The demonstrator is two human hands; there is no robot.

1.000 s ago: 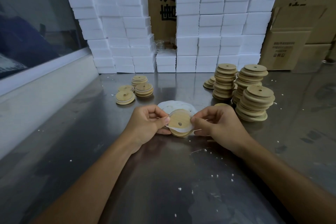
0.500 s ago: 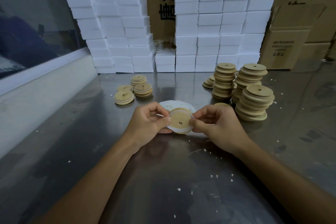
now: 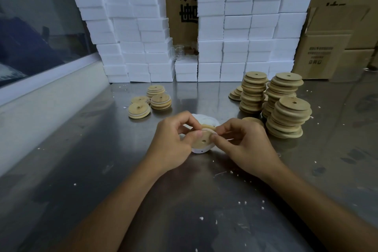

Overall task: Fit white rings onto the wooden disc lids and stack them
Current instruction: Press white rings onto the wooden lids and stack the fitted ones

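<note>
Both our left hand [image 3: 173, 139] and right hand [image 3: 245, 141] pinch one wooden disc lid [image 3: 203, 139] just above the bench [image 3: 81, 159], its white ring [image 3: 201, 150] showing along the near edge. We judge it best to turn the lid while thumbs press the ring evenly into its groove. Cardboard boxes [image 3: 325, 55] stand well behind the lid, contents hidden; ringed lids [image 3: 150, 100] sit behind and left of it, bare stacks [image 3: 274, 104] to its right.

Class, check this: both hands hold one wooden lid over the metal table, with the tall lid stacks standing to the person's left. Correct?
Not quite. The head view shows the tall lid stacks on the person's right. Both the left hand and right hand do hold one wooden lid over the metal table.
</note>
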